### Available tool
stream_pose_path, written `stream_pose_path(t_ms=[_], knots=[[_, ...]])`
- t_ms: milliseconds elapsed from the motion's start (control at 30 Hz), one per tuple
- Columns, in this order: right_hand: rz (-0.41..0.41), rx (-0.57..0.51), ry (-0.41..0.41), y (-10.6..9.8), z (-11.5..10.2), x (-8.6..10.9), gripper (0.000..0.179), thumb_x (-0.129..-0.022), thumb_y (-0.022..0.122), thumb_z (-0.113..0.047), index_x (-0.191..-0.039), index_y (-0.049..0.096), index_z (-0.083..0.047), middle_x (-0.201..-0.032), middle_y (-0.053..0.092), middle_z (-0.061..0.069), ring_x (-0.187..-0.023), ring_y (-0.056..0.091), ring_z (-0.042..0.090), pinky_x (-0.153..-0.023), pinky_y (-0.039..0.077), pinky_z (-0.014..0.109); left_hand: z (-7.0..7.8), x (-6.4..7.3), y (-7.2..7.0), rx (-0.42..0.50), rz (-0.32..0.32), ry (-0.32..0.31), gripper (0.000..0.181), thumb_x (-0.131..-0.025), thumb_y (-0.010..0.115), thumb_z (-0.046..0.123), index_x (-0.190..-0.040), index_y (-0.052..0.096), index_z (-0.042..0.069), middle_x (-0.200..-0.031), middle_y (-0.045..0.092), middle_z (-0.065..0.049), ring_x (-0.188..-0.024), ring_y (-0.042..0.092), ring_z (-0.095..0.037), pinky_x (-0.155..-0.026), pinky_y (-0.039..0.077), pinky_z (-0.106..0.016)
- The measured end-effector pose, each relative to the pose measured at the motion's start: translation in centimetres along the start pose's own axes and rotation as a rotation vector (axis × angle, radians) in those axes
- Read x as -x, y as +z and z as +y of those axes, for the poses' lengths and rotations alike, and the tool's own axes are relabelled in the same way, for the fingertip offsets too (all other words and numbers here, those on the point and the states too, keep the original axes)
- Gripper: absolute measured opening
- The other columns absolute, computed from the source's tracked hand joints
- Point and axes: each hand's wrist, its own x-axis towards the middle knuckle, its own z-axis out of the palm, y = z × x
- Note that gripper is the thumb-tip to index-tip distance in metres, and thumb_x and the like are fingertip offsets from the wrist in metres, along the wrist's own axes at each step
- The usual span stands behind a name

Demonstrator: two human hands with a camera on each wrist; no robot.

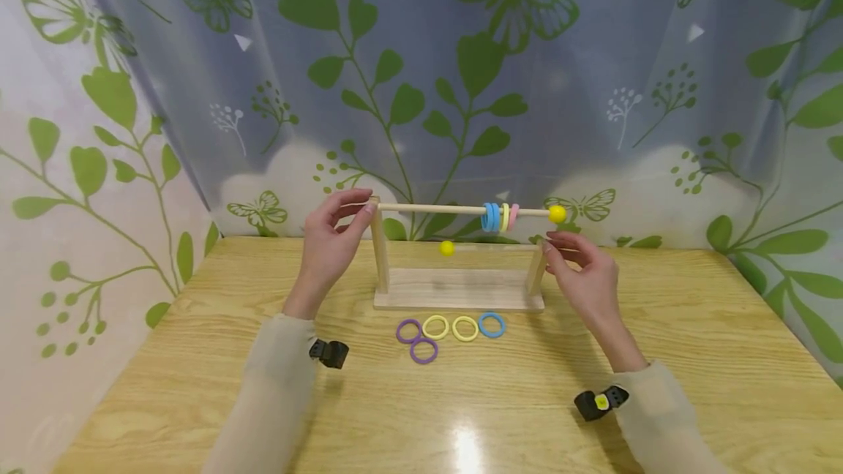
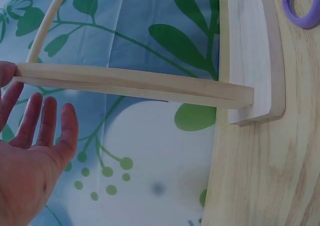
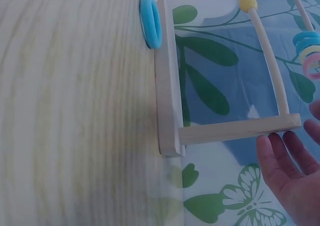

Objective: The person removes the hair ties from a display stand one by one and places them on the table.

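Note:
A wooden stand (image 1: 454, 290) has a taller left post (image 1: 380, 251) and a shorter right post (image 1: 536, 269). My left hand (image 1: 332, 236) pinches the top of the taller post between thumb and forefinger, its other fingers spread. At the shorter post, my right hand (image 1: 589, 273) has fingertips right at the outer side near the top. The upper rod (image 1: 428, 208) carries blue rings (image 1: 487, 217), a yellow ring (image 1: 504, 217) and a pink ring (image 1: 514, 216), and ends in a yellow ball (image 1: 557, 213). A bare lower rod (image 3: 270, 60) ends in another yellow ball (image 3: 248, 3).
In front of the stand lie two purple rings (image 1: 424, 361), two yellow rings (image 1: 465, 340) and a blue ring (image 1: 492, 336). They rest on the wooden table (image 1: 369, 415). A leaf-patterned curtain (image 1: 408, 42) hangs close behind the table's back edge.

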Motion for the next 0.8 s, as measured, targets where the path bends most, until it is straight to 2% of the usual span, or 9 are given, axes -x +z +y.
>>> stream_pose_path(t_ms=[233,367,567,800], knots=[[0.009,0.032,-0.037,-0.2,-0.5,-0.1,0.022,-0.097,0.070,-0.013,-0.115,0.073,-0.001,-0.100,0.071,-0.018,-0.089,0.068,-0.007,-0.072,0.059,0.015,-0.4,-0.1,0.2,0.085,-0.025,-0.023,0.031,-0.101,0.063,0.010,-0.131,0.065,0.002,-0.127,0.067,-0.015,-0.108,0.066,-0.011,-0.084,0.059,-0.020],[0.005,0.059,-0.057,-0.4,-1.1,-0.1,0.021,-0.097,0.070,-0.015,-0.114,0.074,-0.002,-0.099,0.069,-0.023,-0.090,0.067,-0.008,-0.072,0.058,0.013,-0.6,-0.3,0.5,0.116,-0.022,-0.031,0.029,-0.102,0.061,0.008,-0.129,0.064,-0.002,-0.120,0.067,-0.011,-0.101,0.068,-0.009,-0.082,0.060,-0.022],[0.010,0.070,-0.082,-0.7,-2.0,-0.1,0.020,-0.097,0.070,-0.013,-0.113,0.074,-0.002,-0.095,0.067,-0.026,-0.089,0.067,-0.008,-0.071,0.056,0.011,-0.9,-0.2,0.8,0.128,0.000,-0.028,0.027,-0.101,0.061,0.006,-0.127,0.064,-0.002,-0.111,0.066,-0.002,-0.096,0.067,-0.011,-0.079,0.061,-0.024],[0.013,0.080,-0.118,-0.7,-2.7,-0.1,0.020,-0.096,0.071,-0.013,-0.111,0.075,-0.001,-0.096,0.067,-0.030,-0.091,0.066,-0.008,-0.073,0.054,0.009,-0.8,-0.3,1.0,0.095,0.003,-0.021,0.025,-0.102,0.060,0.008,-0.125,0.065,0.001,-0.114,0.066,-0.011,-0.098,0.067,-0.013,-0.078,0.060,-0.022]])
